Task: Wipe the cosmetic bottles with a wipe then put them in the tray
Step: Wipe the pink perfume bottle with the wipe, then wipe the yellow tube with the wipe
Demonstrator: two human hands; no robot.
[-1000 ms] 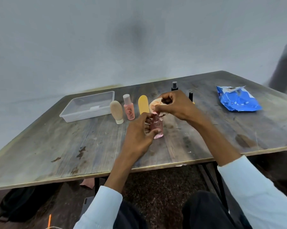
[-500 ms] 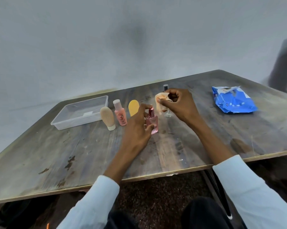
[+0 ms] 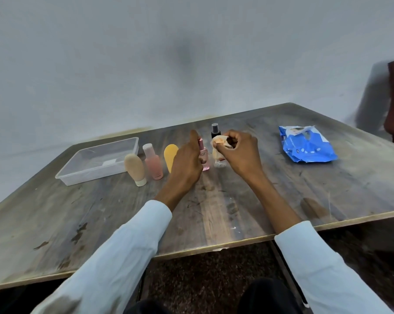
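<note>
Left hand (image 3: pixel 187 162) wrapped round pink glass bottle (image 3: pixel 203 158), index finger raised straight above the cap. Bottle upright, base apparently on surface (image 3: pixel 101 218), contact hidden by the hand. One second ago lifted and held nearer the front edge, with right hand over its cap; now further back, in line with the other bottles.

Right hand (image 3: pixel 239 152) curled, pinching crumpled wipe (image 3: pixel 218 141) between thumb and fingertips. Now off the pink bottle, just right of it. Wipe directly over a small clear bottle (image 3: pixel 219 163) standing below the hand; touching or not, cannot tell. Black-capped spray bottle (image 3: pixel 215 131) just behind the wipe.

Left of the left hand, standing in a row: yellow tube (image 3: pixel 170 155), pink bottle with white cap (image 3: pixel 153 163), beige tube (image 3: pixel 135 169) on its cap. No change in their order versus earlier frames.

Clear plastic tray (image 3: pixel 82 176) at far left, beside beige tube, no bottles inside. Blue wipes pack (image 3: pixel 307 146) at right, well apart from both hands, flap open.
</note>
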